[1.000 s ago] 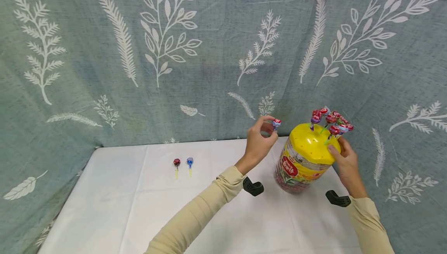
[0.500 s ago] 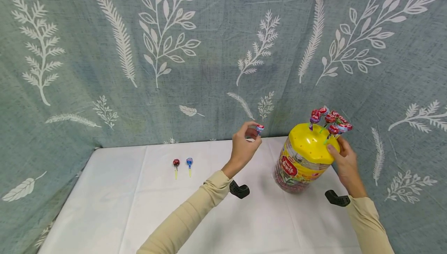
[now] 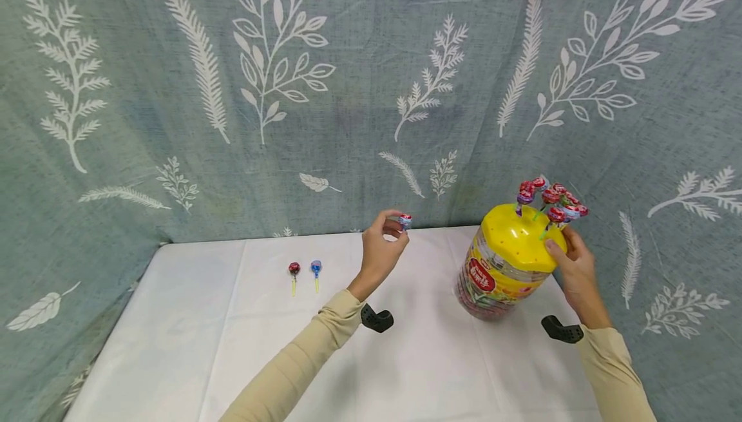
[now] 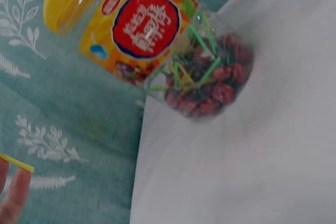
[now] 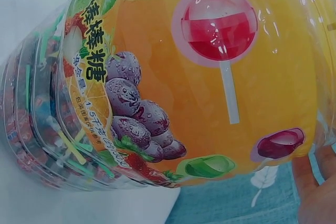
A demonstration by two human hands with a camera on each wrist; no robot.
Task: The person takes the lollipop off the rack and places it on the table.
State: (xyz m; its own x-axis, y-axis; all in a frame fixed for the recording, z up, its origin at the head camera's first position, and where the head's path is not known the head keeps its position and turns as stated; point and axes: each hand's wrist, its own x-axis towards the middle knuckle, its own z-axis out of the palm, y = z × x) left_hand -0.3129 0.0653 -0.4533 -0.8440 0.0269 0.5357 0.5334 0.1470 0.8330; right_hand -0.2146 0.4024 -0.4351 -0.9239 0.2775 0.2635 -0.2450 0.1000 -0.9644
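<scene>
My left hand (image 3: 381,249) pinches a lollipop (image 3: 405,221) in a red, white and blue wrapper, above the back of the table and left of the jar. In the left wrist view, its yellow stick (image 4: 19,163) crosses the fingertips. My right hand (image 3: 576,270) grips the right side of a large clear candy jar (image 3: 482,283), its thumb at the edge of the yellow lid (image 3: 510,238). Several lollipops (image 3: 554,214) stand upright in holes in that lid, grouped toward its back and right. More candies (image 4: 210,90) with green and yellow sticks fill the jar's lower part.
Two lollipops, one dark red (image 3: 294,268) and one blue (image 3: 315,266), lie side by side on the white tablecloth (image 3: 191,319), left of centre. A grey-green curtain (image 3: 359,87) with white leaf prints hangs right behind the table and along its right side.
My left hand has moved left and slightly down, away from the jar, carrying the lollipop. The right hand and the jar have stayed in place.
</scene>
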